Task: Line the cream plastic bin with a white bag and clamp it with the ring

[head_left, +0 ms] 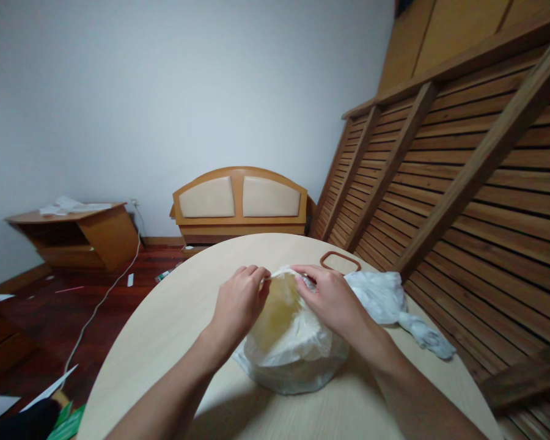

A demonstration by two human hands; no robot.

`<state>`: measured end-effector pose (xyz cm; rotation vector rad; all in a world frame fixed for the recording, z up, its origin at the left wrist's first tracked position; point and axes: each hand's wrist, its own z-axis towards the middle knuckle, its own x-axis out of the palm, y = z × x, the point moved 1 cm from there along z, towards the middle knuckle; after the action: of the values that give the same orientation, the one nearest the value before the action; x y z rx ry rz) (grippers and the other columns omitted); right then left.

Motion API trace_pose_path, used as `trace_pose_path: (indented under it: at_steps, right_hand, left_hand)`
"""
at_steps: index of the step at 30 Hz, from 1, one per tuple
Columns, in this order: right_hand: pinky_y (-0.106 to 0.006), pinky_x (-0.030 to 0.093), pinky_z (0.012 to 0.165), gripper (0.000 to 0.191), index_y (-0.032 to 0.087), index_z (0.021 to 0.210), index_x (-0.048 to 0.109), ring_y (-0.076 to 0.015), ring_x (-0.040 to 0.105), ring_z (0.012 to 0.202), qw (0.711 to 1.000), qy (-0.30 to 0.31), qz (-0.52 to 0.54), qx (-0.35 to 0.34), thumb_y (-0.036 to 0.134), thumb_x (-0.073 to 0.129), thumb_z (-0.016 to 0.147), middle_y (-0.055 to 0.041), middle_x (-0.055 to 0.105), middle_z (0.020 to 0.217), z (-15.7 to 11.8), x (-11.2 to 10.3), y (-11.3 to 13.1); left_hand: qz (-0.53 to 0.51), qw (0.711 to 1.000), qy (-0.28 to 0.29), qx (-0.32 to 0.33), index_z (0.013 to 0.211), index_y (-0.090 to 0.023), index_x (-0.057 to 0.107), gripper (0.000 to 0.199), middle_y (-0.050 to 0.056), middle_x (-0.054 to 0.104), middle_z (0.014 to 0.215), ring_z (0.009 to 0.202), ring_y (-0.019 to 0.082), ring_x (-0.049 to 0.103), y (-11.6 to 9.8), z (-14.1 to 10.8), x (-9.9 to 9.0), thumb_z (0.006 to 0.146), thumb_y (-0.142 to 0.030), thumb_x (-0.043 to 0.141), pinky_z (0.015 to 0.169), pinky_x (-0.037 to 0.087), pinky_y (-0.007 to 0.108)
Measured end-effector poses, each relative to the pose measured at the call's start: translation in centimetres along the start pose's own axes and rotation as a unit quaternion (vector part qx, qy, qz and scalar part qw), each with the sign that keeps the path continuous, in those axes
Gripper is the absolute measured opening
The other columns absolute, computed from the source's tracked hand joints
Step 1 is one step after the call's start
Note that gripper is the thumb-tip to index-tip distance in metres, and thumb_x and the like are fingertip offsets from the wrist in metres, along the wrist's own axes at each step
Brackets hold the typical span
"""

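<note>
A whitish translucent plastic bag [293,370] stands on the round pale table, with something yellowish showing through its upper part. My left hand [242,296] pinches the bag's rim on the left side, fingers closed. On the right side of the same rim, my right hand [327,293] grips the plastic between thumb and fingers. The rim is stretched between the two hands. What lies at the bottom of the bag is hard to make out.
Right of my hands lies a second, knotted white plastic bag [380,296]. Behind it is a brown rounded frame [340,261] on the table [165,342]. Slatted wooden panels [440,201] lean close on the right. A cable [105,299] crosses the floor at left.
</note>
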<state>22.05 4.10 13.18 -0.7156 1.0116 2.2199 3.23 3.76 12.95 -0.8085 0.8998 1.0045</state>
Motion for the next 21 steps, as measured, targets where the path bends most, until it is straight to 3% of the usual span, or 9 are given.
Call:
trace_pose_path:
  at_steps: [5, 8, 11, 15, 21]
  right_hand:
    - [-0.036, 0.055, 0.093, 0.025, 0.02, 0.11, 0.073, -0.0214, 0.072, 0.102, 0.999, -0.016, 0.024, -0.036, 0.015, 0.057, 0.091, -0.0065, 0.077, 0.11, -0.14, -0.06, 0.36]
    - [-0.035, 0.053, 0.097, 0.026, 0.022, 0.11, 0.073, -0.0195, 0.07, 0.106, 0.996, -0.015, 0.045, -0.07, 0.013, 0.056, 0.092, -0.0051, 0.076, 0.113, -0.18, -0.13, 0.45]
    - [-0.035, 0.055, 0.091, 0.02, 0.02, 0.102, 0.074, -0.0205, 0.072, 0.098, 0.998, -0.027, 0.043, -0.044, 0.013, 0.059, 0.09, -0.0069, 0.077, 0.107, -0.1, 0.02, 0.25]
    - [-0.033, 0.057, 0.083, 0.012, 0.018, 0.094, 0.074, -0.0217, 0.074, 0.091, 0.998, -0.041, 0.037, -0.007, 0.017, 0.064, 0.088, -0.008, 0.078, 0.1, -0.02, 0.27, 0.06]
    - [-0.033, 0.057, 0.084, 0.016, 0.019, 0.096, 0.075, -0.0217, 0.075, 0.088, 0.999, -0.022, 0.03, 0.022, 0.016, 0.064, 0.084, -0.0072, 0.079, 0.097, 0.1, -0.34, 0.19]
  left_hand:
    - [-0.028, 0.999, -0.018, 0.006, 0.104, -0.023, 0.068, 0.014, 0.003, 0.074, 0.101, 0.095, 0.021, 0.069, 0.05, 0.1, 0.53, 0.098, -0.021, 0.055, 0.076, 0.052, 0.028]
    - [-0.044, 0.998, -0.028, 0.026, 0.119, -0.026, 0.064, 0.026, 0.003, 0.074, 0.108, 0.1, 0.021, 0.069, 0.05, 0.01, 0.6, 0.097, -0.016, 0.055, 0.079, 0.053, 0.029]
    - [-0.054, 0.997, -0.035, 0.052, 0.129, -0.029, 0.06, 0.036, 0.003, 0.072, 0.112, 0.101, 0.021, 0.069, -0.25, -0.23, 0.45, 0.094, -0.017, 0.057, 0.08, 0.053, 0.029]
    - [-0.065, 0.995, -0.05, 0.058, 0.118, -0.027, 0.065, 0.026, 0.003, 0.072, 0.108, 0.096, 0.021, 0.07, -0.68, -0.4, 0.33, 0.095, -0.037, 0.061, 0.076, 0.052, 0.028]
    - [0.004, 1.0, 0.002, -0.002, 0.1, -0.025, 0.069, 0.016, 0.002, 0.075, 0.098, 0.083, 0.02, 0.071, -0.54, -0.06, 0.49, 0.096, -0.022, 0.054, 0.063, 0.046, 0.026]
